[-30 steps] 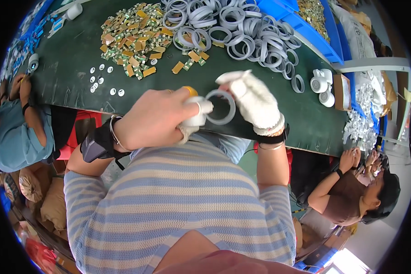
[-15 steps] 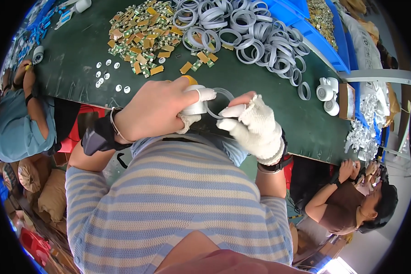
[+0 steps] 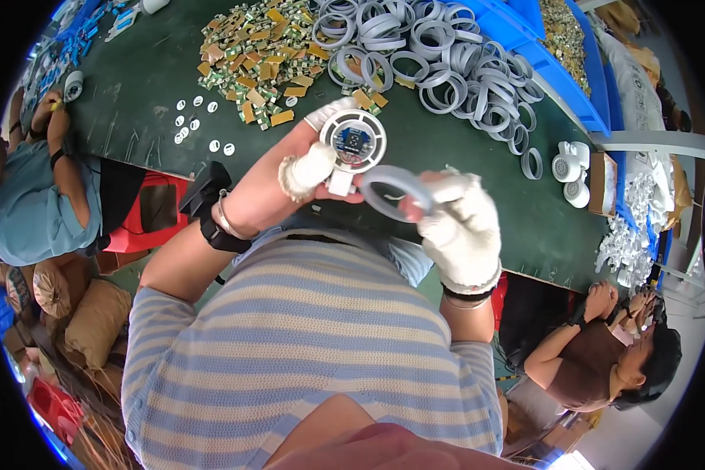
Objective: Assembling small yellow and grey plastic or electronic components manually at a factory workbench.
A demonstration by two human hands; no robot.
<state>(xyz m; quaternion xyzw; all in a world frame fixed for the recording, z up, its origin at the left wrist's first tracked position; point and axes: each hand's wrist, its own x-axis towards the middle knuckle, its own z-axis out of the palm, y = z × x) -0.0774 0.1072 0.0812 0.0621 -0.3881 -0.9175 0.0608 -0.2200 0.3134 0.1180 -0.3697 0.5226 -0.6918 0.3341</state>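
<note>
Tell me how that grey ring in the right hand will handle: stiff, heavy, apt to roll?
The grey ring keeps its round shape under the gloved right hand, so probably stiff. It is thin and hollow, likely light. On edge it might roll; the heaped rings mostly lie flat.

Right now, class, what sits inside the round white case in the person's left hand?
Inside the round white case lies a small blue circuit board. Whatever is beneath the board is covered, and the left hand hides the case's underside.

**Boxes, bins and bags at the edges**

A small brown cardboard box (image 3: pixel 602 184) sits at the right, beside the table edge. Blue plastic bins (image 3: pixel 560 74) line the upper right. Tan sacks (image 3: pixel 86 333) lie at the lower left. No labels, signs or screens show.
</note>
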